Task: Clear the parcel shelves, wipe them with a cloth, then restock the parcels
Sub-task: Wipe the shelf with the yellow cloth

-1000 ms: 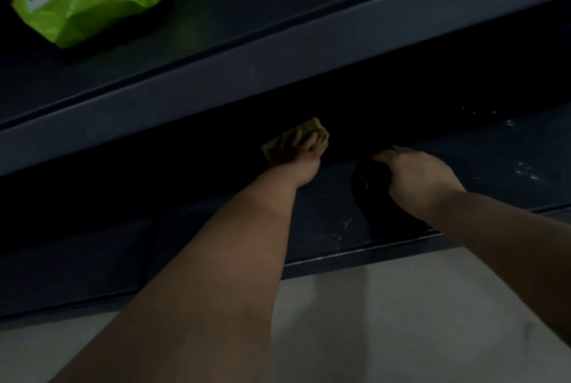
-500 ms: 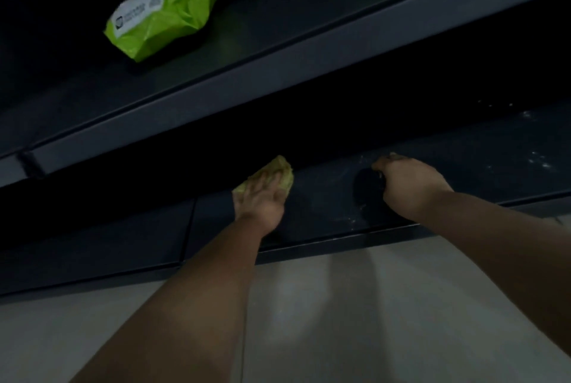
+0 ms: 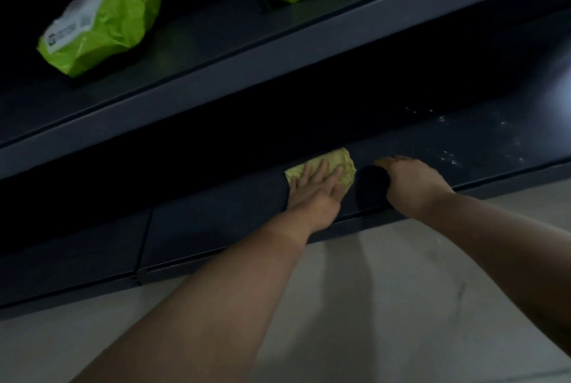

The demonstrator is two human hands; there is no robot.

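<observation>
Yellow cloth [image 3: 340, 161] is pressed flat by the left hand [image 3: 315, 194], fingers straight; right hand [image 3: 414, 184] sits just right of it, fingers unclear. White specks [image 3: 449, 158] farther right could go unwiped in this gloom.

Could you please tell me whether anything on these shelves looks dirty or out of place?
Yes: white specks are scattered on the dark lower shelf, right of the right hand, away from the yellow cloth under the left hand. The left green parcel on the upper shelf lies crumpled and askew.
</observation>
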